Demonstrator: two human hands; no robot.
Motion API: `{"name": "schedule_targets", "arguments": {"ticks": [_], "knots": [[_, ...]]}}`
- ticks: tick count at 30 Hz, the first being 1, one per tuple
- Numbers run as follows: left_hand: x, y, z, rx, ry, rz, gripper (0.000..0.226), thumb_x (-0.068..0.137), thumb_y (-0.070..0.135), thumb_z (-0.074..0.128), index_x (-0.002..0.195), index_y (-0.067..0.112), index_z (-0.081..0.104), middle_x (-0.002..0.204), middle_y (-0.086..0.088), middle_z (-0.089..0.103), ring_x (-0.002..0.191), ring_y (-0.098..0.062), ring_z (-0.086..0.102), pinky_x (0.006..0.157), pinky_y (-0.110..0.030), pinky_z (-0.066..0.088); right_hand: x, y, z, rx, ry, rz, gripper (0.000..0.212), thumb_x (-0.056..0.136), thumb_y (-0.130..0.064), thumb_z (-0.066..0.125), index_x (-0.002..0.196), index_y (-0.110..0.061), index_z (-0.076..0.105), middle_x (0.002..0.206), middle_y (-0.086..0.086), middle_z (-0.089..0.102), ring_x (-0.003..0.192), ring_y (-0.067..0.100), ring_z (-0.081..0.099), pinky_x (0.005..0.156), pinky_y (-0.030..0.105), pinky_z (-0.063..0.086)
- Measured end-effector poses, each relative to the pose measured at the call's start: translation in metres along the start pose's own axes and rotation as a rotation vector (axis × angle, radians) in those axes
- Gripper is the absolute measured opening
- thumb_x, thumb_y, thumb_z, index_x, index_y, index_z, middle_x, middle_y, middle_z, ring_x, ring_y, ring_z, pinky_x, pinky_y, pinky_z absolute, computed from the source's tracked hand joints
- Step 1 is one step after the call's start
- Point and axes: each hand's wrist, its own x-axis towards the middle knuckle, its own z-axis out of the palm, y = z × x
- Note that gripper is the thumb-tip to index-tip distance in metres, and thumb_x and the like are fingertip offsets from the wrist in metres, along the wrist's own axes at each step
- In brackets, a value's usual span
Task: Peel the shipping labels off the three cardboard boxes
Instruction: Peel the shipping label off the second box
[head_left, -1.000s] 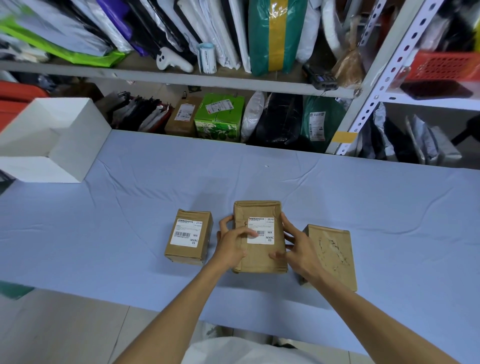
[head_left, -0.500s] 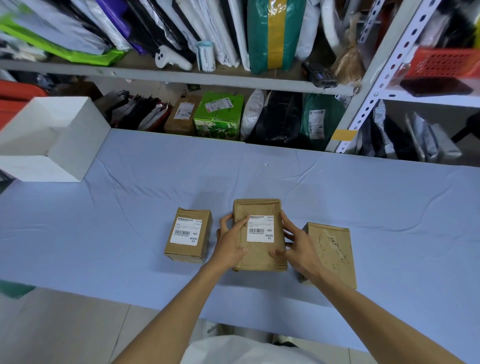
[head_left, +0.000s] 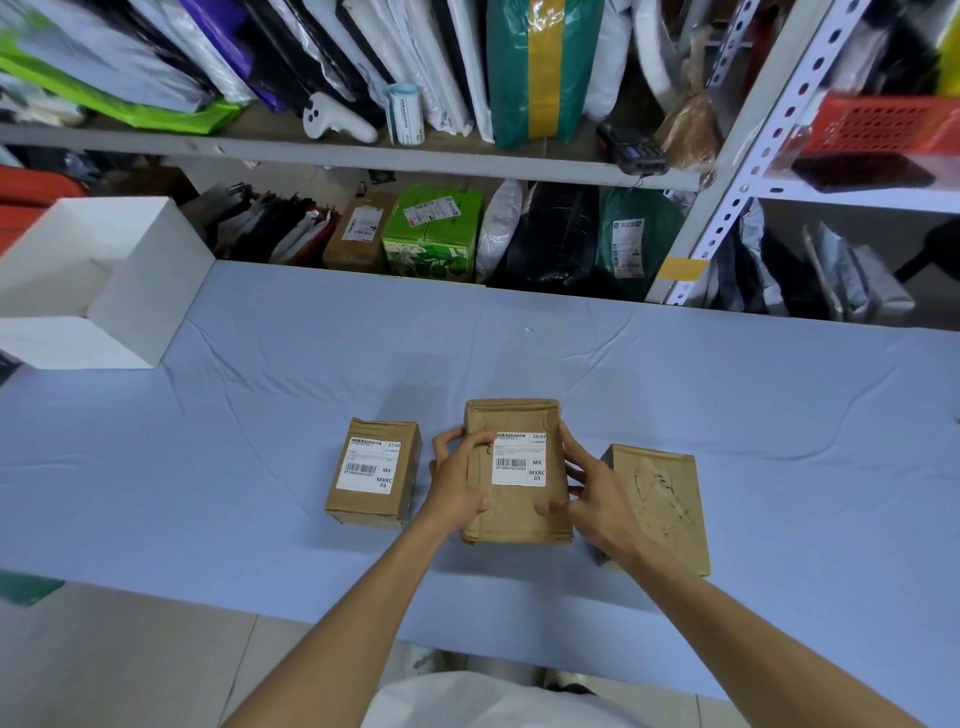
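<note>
A blue-clothed table fills the middle; behind it, grey metal shelving crammed with parcels; pale tiled floor lower left.

The left hand and right hand are bare, as are both forearms; a white fabric garment shows at the frame's bottom centre.

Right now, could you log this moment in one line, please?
left hand: grips middle box at label corner | right hand: holds it | left box: labelled | right box: unlabelled
</note>
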Motion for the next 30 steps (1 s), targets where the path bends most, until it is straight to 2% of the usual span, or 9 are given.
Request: {"name": "schedule_targets", "arguments": {"ticks": [2, 6, 11, 14, 17, 20, 23, 25, 30], "knots": [[0.001, 0.002, -0.002, -0.006, -0.012, 0.005, 0.078, 0.059, -0.017, 0.072, 0.110, 0.040, 0.056, 0.135, 0.007, 0.020, 0.128, -0.023, 0.035, 0.094, -0.032, 0.052, -0.001, 0.000, 0.000, 0.006, 0.004, 0.010, 0.109, 0.063, 0.003, 0.081, 0.149, -0.034, 0.026, 0.123, -0.015, 0.058, 0.104, 0.003, 0.059, 0.075, 0.019, 0.055], [0.001, 0.001, -0.001, 0.055, -0.050, 0.046, 0.064, 0.062, -0.017, 0.070, 0.086, 0.042, 0.062, 0.139, 0.007, 0.023, 0.126, -0.015, 0.033, 0.102, -0.034, 0.046, 0.000, -0.003, -0.002, 0.015, 0.023, 0.034, 0.108, 0.061, 0.005, 0.082, 0.148, -0.030, 0.029, 0.120, -0.011, 0.057, 0.097, -0.002, 0.059, 0.064, 0.013, 0.053], [0.004, -0.003, -0.002, -0.053, -0.062, 0.059, 0.069, 0.061, -0.015, 0.072, 0.110, 0.030, 0.056, 0.132, 0.011, 0.033, 0.120, -0.019, 0.049, 0.091, -0.036, 0.054, 0.002, -0.003, 0.001, 0.034, 0.044, 0.076, 0.105, 0.062, -0.005, 0.083, 0.146, -0.036, 0.028, 0.123, -0.004, 0.056, 0.098, -0.001, 0.058, 0.069, 0.011, 0.050], [0.008, -0.004, -0.002, -0.018, -0.017, 0.044, 0.075, 0.060, -0.007, 0.069, 0.121, 0.034, 0.053, 0.130, 0.012, 0.038, 0.124, -0.020, 0.043, 0.096, -0.041, 0.050, 0.000, -0.004, 0.007, 0.059, 0.050, 0.085, 0.098, 0.071, -0.010, 0.081, 0.146, -0.039, 0.024, 0.109, -0.018, 0.061, 0.102, -0.002, 0.059, 0.078, 0.013, 0.047], [0.013, 0.000, 0.001, -0.009, 0.088, 0.053, 0.061, 0.070, 0.001, 0.069, 0.121, 0.033, 0.058, 0.130, 0.005, 0.045, 0.124, -0.019, 0.044, 0.105, -0.027, 0.037, -0.001, -0.006, 0.007, 0.054, 0.058, 0.076, 0.096, 0.075, -0.008, 0.077, 0.149, -0.032, 0.021, 0.105, -0.027, 0.055, 0.097, -0.006, 0.056, 0.077, 0.009, 0.045], [0.015, 0.007, 0.005, -0.013, 0.117, 0.061, 0.041, 0.079, 0.007, 0.071, 0.116, 0.024, 0.066, 0.127, 0.001, 0.044, 0.117, -0.008, 0.045, 0.094, -0.005, 0.027, -0.001, -0.008, 0.008, 0.063, 0.066, 0.085, 0.096, 0.073, -0.005, 0.078, 0.149, -0.030, 0.024, 0.101, -0.030, 0.053, 0.092, -0.008, 0.054, 0.072, 0.010, 0.047], [0.018, 0.008, 0.009, 0.003, 0.194, 0.059, 0.027, 0.078, 0.017, 0.075, 0.103, 0.025, 0.071, 0.120, 0.004, 0.042, 0.117, -0.010, 0.048, 0.102, -0.018, 0.034, -0.001, -0.006, 0.011, 0.078, 0.101, 0.081, 0.099, 0.070, -0.002, 0.078, 0.149, -0.030, 0.026, 0.100, -0.025, 0.057, 0.094, 0.000, 0.058, 0.077, 0.017, 0.049], [0.019, 0.010, 0.011, -0.016, 0.248, 0.047, 0.019, 0.078, 0.020, 0.076, 0.095, 0.024, 0.072, 0.119, 0.002, 0.044, 0.115, -0.015, 0.049, 0.103, -0.027, 0.039, -0.002, -0.005, 0.013, 0.084, 0.119, 0.067, 0.098, 0.069, 0.001, 0.077, 0.147, -0.032, 0.028, 0.098, -0.025, 0.058, 0.093, -0.001, 0.059, 0.074, 0.014, 0.049], [0.022, 0.014, 0.014, -0.031, 0.362, 0.070, 0.015, 0.076, 0.022, 0.079, 0.085, 0.024, 0.067, 0.116, 0.003, 0.044, 0.112, -0.016, 0.051, 0.098, -0.026, 0.041, -0.001, -0.008, 0.014, 0.077, 0.125, 0.038, 0.098, 0.068, 0.001, 0.077, 0.147, -0.033, 0.030, 0.098, -0.026, 0.059, 0.095, 0.000, 0.060, 0.076, 0.018, 0.053]]}}
